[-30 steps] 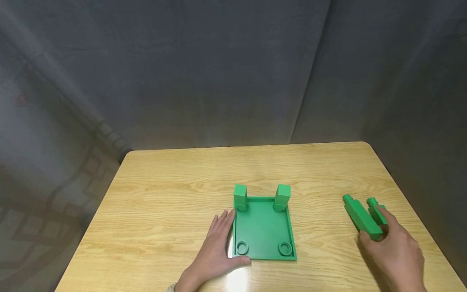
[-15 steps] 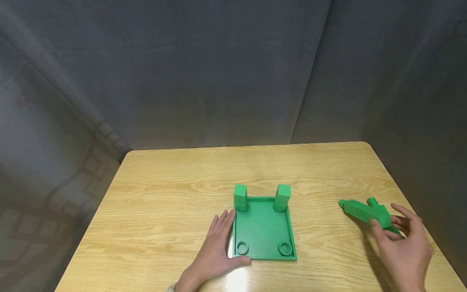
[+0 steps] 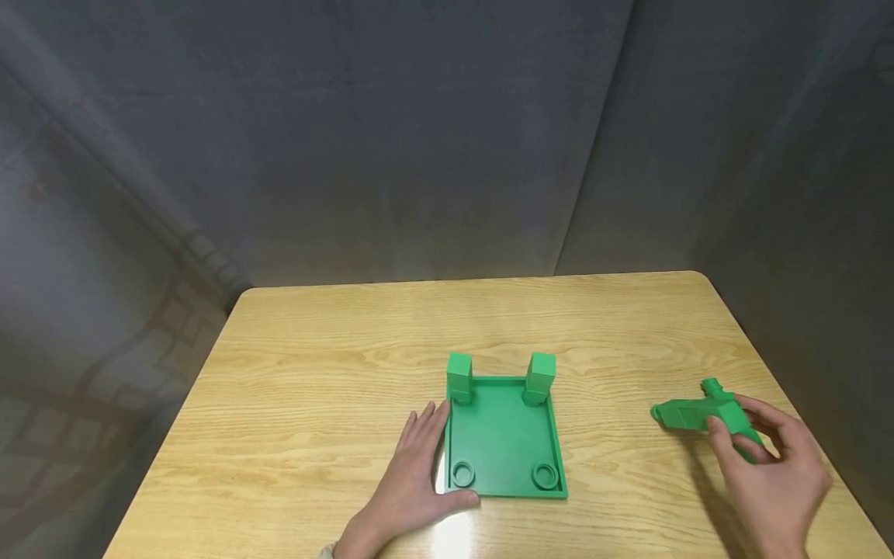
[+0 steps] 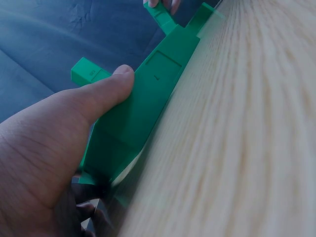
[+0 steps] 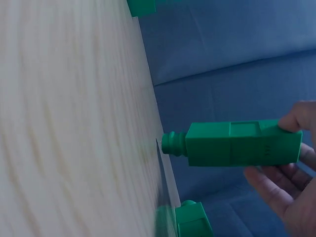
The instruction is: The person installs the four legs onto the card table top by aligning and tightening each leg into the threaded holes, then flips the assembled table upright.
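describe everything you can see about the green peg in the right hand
The green peg is a square-sided bar that looks like matte plastic, with a round ribbed plug at one end and a shallow rectangular recess on one face. The right hand pinches its plain end and holds it clear of the table, roughly level, plug end pointing left. A second peg lies just behind it.

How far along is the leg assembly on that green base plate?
Done: two green legs stand in the far corners of the green base plate, which the left hand steadies at its edge. In hand: the right hand holds a third leg off the table. Left: both near sockets are empty, and a fourth leg lies on the table behind it.
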`<state>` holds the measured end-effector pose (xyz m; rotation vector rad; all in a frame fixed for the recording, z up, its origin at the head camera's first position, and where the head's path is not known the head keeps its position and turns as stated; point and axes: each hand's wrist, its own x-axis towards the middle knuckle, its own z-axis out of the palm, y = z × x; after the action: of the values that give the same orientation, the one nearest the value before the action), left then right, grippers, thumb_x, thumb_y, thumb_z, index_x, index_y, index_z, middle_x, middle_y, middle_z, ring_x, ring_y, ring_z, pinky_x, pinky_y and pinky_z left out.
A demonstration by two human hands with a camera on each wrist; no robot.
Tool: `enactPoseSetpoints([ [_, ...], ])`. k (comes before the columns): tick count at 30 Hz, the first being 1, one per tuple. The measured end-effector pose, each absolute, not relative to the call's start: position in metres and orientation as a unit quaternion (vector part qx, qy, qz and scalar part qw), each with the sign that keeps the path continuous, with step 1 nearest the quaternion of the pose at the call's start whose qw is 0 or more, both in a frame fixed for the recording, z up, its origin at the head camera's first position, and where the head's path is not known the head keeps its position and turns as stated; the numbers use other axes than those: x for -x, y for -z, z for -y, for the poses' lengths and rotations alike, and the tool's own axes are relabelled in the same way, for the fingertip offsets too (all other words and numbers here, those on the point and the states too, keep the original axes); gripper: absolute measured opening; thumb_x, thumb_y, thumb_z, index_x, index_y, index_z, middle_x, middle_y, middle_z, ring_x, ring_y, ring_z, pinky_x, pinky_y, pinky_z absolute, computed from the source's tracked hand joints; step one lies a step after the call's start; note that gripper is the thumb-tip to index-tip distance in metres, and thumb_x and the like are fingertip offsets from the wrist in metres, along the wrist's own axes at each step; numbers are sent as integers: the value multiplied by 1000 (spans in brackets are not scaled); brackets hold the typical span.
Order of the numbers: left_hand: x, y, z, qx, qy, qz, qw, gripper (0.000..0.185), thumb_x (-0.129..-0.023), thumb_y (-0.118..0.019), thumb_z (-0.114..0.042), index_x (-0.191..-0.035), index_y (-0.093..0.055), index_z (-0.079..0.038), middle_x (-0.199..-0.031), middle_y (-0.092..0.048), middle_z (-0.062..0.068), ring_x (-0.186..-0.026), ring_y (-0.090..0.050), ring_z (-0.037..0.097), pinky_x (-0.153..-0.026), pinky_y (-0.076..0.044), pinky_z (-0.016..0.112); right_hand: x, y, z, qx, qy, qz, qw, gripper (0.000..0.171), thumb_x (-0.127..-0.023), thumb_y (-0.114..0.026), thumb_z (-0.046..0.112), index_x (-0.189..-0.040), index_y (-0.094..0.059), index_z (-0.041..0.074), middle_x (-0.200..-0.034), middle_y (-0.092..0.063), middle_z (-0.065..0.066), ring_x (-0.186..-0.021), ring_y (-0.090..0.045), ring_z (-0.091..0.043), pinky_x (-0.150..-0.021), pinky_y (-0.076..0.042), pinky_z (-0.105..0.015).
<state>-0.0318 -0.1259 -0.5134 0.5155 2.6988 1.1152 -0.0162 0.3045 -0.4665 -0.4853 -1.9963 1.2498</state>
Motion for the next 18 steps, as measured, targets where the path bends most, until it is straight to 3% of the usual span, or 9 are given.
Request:
enactPoseSetpoints([
  [9, 31, 513, 127, -175, -370, -908, 90, 135, -81, -83, -78, -180, -15, -17, -185, -20, 10, -172, -9, 29, -140, -3, 51, 15, 468, -295, 118, -473, 800, 350, 50, -80, -80, -24, -128, -74, -13, -117, -68, 23, -105, -68, 5, -81, -55, -1],
  [15, 32, 513, 126, -180, -369, -908, 87, 137, -80, -84, -77, -180, -14, -16, -185, -20, 10, -173, -9, 27, -140, -2, 49, 15, 463, -280, 16, -499, 786, 364, 46, -79, -76, -25, -123, -75, -15, -121, -73, 9, -125, -68, -7, -88, -57, -4],
  [18, 32, 514, 126, -182, -368, -908, 84, 137, -80, -84, -78, -180, -14, -16, -185, -20, 10, -172, -10, 27, -140, -2, 48, 15, 460, -272, -40, -512, 770, 379, 42, -78, -75, -23, -120, -75, -18, -122, -74, 6, -125, -68, -9, -90, -56, -5],
])
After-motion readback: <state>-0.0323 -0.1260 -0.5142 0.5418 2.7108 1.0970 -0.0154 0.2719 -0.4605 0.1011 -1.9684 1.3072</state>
